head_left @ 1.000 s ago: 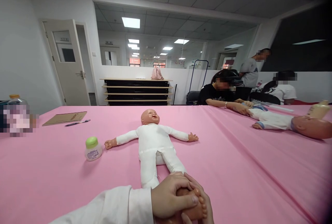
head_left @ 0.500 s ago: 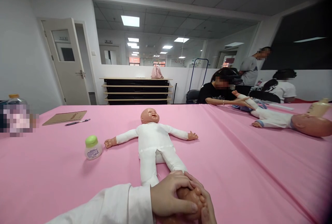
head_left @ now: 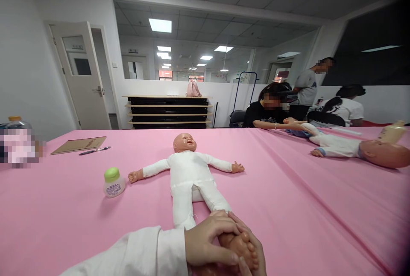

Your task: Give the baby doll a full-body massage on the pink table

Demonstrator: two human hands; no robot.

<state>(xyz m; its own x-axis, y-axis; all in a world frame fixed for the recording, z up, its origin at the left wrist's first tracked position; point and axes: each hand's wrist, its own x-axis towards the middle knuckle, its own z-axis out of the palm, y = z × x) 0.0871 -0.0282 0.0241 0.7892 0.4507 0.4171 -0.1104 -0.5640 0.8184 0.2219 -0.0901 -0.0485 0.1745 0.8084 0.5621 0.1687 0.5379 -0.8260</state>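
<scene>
One foot (head_left: 242, 245): cradled between your two hands, toes pointing up and to your right.
Left hand (head_left: 205, 239): closed around the near side, thumb lying low across the sole.
Right hand (head_left: 260, 250): wrapped around the outer side, thumb tip raised by the sole close to your left thumb.
Thumbs: the step in hand looks like pressing or stroking the sole; how hard, you cannot tell from here.
Next move: it seems to call for steady support behind the foot, thumbs free to slide.
Doll (head_left: 192, 169): on its back just beyond your hands, head farthest away, arms spread.
Green-capped bottle (head_left: 114, 183): upright, ahead and left of your left hand.
Pen (head_left: 95, 151) and notebook (head_left: 78, 144): farther out on that side.
Co-worker (head_left: 269, 107): well beyond your right hand, handling another doll (head_left: 341, 144).
</scene>
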